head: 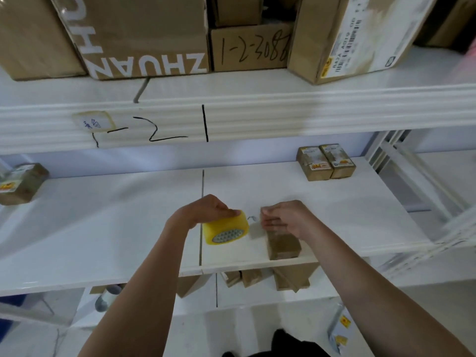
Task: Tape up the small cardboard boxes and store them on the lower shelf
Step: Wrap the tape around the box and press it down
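Left hand: the left hand [206,211] is curled over the top of a yellow roll of clear packing tape [226,228], which is held lifted off the white shelf board [103,228]; the roll is gripped from above, probably so that it can turn and pay out tape.
Right hand: the right hand [286,219] is seen with fingertips drawn together in a pinch, apparently on the free end of the tape; the clear strip itself is too faint to be made out with certainty.
Box being taped: a small brown cardboard box [283,244] is stood on the shelf board directly under the right hand, near the front edge, just to the right of the roll; it is placed there, it is judged, so that the strip can be laid straight down onto it.
Finished boxes: two small labelled boxes [325,162] are set side by side, touching, well beyond the right hand; another small box [22,182] lies far to the left of the left hand.
Lower shelf: more brown boxes [288,278] are partly seen below the board, beneath the hands.
Step judged: tape is being drawn out; sealing is not yet done.
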### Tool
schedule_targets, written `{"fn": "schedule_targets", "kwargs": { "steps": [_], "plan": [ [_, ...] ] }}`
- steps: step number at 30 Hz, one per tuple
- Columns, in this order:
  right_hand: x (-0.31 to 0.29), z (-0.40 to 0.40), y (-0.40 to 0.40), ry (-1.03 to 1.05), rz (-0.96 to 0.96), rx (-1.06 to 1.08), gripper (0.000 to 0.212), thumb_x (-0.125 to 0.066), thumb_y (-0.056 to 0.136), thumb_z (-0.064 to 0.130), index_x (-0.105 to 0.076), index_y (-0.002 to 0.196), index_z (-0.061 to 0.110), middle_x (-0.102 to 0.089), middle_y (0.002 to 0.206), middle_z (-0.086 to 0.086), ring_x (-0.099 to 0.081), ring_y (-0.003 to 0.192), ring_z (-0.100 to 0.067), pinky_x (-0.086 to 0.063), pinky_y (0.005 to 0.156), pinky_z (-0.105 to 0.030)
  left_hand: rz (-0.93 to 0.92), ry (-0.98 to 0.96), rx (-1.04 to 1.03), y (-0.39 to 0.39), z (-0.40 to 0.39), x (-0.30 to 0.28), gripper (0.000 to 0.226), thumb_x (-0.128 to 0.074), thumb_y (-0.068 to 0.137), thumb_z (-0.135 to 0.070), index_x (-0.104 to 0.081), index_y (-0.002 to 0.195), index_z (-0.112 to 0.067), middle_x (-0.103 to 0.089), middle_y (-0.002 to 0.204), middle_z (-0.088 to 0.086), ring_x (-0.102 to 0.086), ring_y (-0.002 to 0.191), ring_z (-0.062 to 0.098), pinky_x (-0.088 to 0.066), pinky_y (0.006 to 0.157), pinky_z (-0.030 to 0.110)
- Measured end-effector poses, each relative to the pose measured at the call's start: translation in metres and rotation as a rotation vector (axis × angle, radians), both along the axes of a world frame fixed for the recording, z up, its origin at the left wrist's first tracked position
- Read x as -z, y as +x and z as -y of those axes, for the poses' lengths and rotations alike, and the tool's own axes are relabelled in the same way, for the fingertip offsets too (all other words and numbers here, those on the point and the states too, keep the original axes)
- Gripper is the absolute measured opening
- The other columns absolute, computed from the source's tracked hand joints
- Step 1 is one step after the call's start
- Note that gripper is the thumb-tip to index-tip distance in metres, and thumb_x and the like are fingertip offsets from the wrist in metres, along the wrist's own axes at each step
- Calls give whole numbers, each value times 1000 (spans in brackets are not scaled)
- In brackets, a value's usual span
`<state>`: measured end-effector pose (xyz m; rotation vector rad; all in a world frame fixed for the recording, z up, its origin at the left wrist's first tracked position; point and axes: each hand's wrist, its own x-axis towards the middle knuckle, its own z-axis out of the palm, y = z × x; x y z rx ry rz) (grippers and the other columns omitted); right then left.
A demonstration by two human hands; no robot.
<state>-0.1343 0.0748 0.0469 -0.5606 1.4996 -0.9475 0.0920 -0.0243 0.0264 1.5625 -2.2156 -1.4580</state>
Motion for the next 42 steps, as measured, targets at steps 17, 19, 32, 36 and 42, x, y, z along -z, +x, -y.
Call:
{"fn": "schedule_targets", "kwargs": {
  "steps": [17,19,32,36,42],
  "plan": [
    [17,34,-79,19,-81,-26,7,-71,89,-7,-67,84,-9,-71,76,-20,-70,64,-25,-60,55,-30,219,-78,69,-51,32,2,49,-76,75,-66,-73,70,-18,-62,66,-3,-56,66,16,-42,65,29],
    [25,31,-88,29,-94,-25,6,-72,88,-5,-69,84,-7,-73,78,-19,-72,67,-25,-61,63,-32,350,-132,63,-57,29,10,68,-70,61,-82,-68,67,-15,-60,63,1,-57,60,17,-44,62,31],
    [55,15,-102,151,-145,55,9,-71,89,-6,-68,93,-13,-71,74,-21,-71,59,-24,-58,47,-29,369,-74,80,-72,16,43,54,-69,84,-63,-56,53,-20,-47,49,-8,-46,52,12,-36,55,23],
    [65,12,-100,171,-161,90,8,-75,86,-5,-69,88,-12,-73,78,-22,-72,61,-26,-58,49,-30,457,-147,42,-79,11,49,50,-75,71,-68,-60,58,-21,-59,56,-7,-57,54,9,-42,55,25],
    [72,7,-106,171,-202,79,10,-74,88,-2,-70,84,-10,-74,81,-23,-73,69,-29,-60,55,-33,503,-213,10,-91,6,47,50,-75,63,-70,-57,68,-23,-62,67,-4,-60,60,9,-39,50,24]
  ]
}}
